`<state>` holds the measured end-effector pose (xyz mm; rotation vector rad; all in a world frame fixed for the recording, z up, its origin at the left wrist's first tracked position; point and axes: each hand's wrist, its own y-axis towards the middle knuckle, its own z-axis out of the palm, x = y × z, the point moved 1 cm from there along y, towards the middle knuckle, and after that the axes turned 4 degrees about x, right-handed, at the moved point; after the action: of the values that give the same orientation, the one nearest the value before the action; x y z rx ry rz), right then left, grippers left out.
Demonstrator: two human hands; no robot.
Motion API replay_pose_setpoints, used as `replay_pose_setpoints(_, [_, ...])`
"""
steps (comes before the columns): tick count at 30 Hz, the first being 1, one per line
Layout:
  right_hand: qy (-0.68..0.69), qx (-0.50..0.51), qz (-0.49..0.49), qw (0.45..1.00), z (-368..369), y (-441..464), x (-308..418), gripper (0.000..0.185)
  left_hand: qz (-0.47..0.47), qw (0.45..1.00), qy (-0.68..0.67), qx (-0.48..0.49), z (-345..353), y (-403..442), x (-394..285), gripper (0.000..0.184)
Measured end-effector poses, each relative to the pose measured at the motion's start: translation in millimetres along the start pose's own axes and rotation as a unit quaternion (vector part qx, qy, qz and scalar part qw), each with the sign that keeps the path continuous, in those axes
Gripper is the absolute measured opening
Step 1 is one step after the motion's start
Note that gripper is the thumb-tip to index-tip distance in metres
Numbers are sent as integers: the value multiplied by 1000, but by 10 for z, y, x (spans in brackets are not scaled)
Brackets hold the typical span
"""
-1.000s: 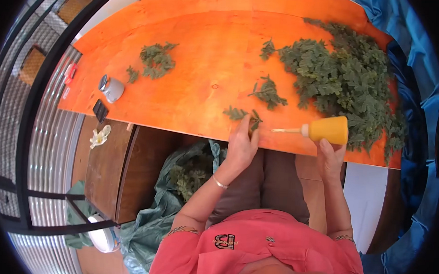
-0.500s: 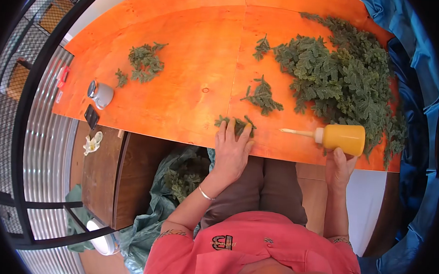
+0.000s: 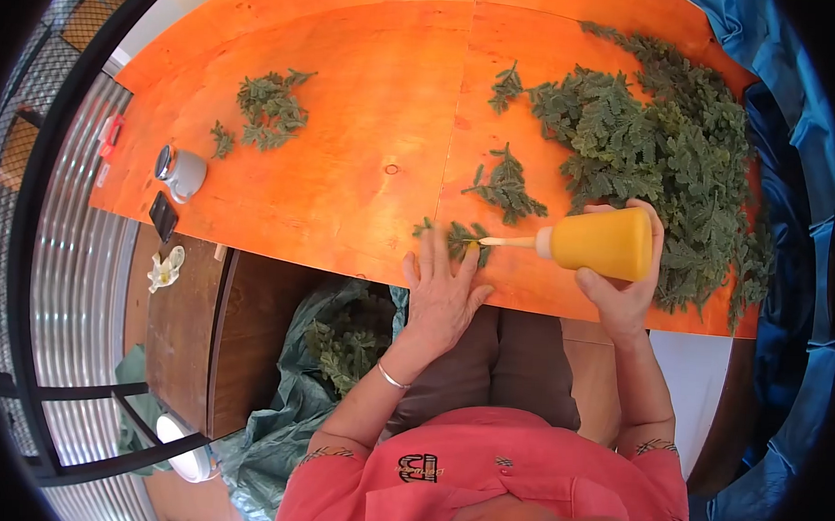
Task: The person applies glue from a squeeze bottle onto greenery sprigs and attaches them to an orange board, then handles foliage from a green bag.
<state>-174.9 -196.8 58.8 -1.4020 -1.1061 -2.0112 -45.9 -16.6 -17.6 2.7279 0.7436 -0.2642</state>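
A small green sprig (image 3: 459, 239) lies near the front edge of the orange table. Over it rests my left hand (image 3: 442, 299), fingers stretched out and apart, pressing it to the tabletop. My right hand (image 3: 625, 302) is wrapped round a yellow squeeze bottle (image 3: 605, 243), tilted on its side. The bottle's long pale nozzle points left, its tip touching or just above the sprig beside my left index finger. A little yellow shows at the tip; I cannot tell whether it is liquid. Farther back lies another loose sprig (image 3: 509, 185).
A large heap of green foliage (image 3: 665, 150) covers the orange table's (image 3: 369, 100) right side. At left are a small clump of sprigs (image 3: 273, 110), a grey jar (image 3: 184, 174) and a phone (image 3: 163, 216). Below, a green plastic bag (image 3: 285, 413) holds more foliage.
The squeeze bottle has moved left, bringing its nozzle to the sprig. My right hand has shifted its grip around the bottle. My left hand stays on the sprig, its fingers slightly more spread.
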Motion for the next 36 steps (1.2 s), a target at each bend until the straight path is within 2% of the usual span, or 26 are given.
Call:
replay_pose_setpoints(2, [21,20,14,999,94,36,28,86,-3,1000,-8,-13,-9,-7,-4,60])
replay_pose_setpoints(7, [-33,55,-9,998,140,91,29,86,8,1000,-9,-23,46,-15,24,60])
replay_pose_setpoints(10, [-37,57,-3,998,136,104,19,86,-13,1000,-17,0,-11,12,12,60])
replay_pose_setpoints(17, [-50,55,-23,997,135,162,-17,85,10,999,-27,24,-70,35,158,68])
replay_pose_setpoints(22, [-94,97,-43,990,145,200,-79,87,1,997,-23,80,-117,58,164,66])
replay_pose_setpoints(25, [-110,113,-59,986,158,222,-112,88,-5,997,31,71,-140,66,149,65])
replay_pose_setpoints(36, [-133,153,-92,975,296,348,-172,86,-23,996,-14,82,-137,118,155,76])
